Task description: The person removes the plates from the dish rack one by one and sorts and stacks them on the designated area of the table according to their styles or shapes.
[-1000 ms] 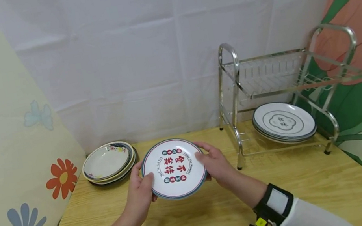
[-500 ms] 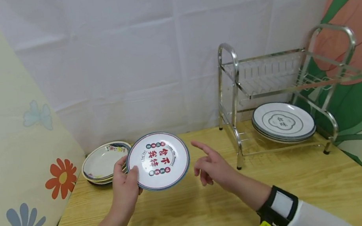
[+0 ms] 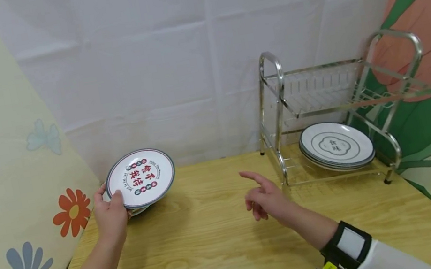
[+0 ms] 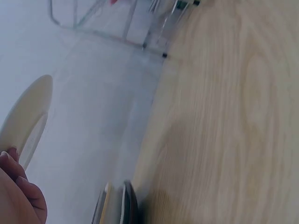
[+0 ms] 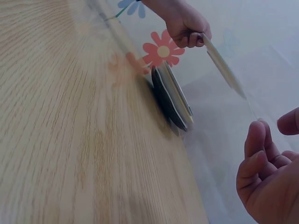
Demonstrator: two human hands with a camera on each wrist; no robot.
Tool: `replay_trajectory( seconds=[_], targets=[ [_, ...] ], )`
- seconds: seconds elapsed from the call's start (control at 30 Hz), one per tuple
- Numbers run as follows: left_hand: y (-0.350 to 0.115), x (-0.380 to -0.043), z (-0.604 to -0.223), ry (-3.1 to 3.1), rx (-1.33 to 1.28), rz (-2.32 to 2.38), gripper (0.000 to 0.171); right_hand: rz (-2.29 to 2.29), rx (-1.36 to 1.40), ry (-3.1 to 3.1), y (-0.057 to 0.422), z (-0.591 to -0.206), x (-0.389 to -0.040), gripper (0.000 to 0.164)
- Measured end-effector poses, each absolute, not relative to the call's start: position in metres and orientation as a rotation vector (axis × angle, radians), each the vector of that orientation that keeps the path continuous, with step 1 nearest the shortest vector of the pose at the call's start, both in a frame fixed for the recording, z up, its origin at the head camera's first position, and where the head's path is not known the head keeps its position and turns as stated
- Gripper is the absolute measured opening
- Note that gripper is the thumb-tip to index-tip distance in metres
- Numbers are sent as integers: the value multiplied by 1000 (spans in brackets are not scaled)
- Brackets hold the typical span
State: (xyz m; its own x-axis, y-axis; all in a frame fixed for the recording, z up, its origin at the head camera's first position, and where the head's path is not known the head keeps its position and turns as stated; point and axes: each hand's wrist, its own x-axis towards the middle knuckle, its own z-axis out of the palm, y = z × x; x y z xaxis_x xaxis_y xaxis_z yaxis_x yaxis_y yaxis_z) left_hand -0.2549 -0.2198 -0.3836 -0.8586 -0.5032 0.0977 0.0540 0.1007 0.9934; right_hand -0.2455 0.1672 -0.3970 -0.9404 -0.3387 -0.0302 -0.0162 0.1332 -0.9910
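My left hand [image 3: 111, 216] grips the near left rim of a white plate [image 3: 141, 178] with a blue edge and red lettering, thumb on top and fingers beneath. In the head view this plate covers most of a stack of plates at the back left. The right wrist view shows a gap between the held plate [image 5: 224, 67] and the plate stack [image 5: 169, 98] on the table. My right hand [image 3: 266, 197] hovers over the table at centre right, holding nothing, its index finger extended and the others loosely bent.
A two-tier metal dish rack [image 3: 329, 87] stands at the back right. On its lower tier lies a stack of white plates [image 3: 337, 145] with dark rims. A white cloth [image 3: 170, 66] hangs behind the wooden table [image 3: 217, 248], and a flower-painted wall [image 3: 6, 188] borders the left.
The right hand has let go of the plate and drawn away to the right. My left hand has carried the plate leftward and back, over the stack.
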Motion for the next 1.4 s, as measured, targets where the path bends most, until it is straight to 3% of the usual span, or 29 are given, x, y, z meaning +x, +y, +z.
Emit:
replay_trajectory(
  seconds=[0.53, 1.4],
  targets=[
    [-280, -295, -409, -2071, 824, -1691, 58, -1872, -344, 2166, 178, -395, -242, 67],
    [-315, -302, -420, -2364, 872, -1550, 62, -1832, -382, 2185, 181, -396, -238, 65]
  ],
)
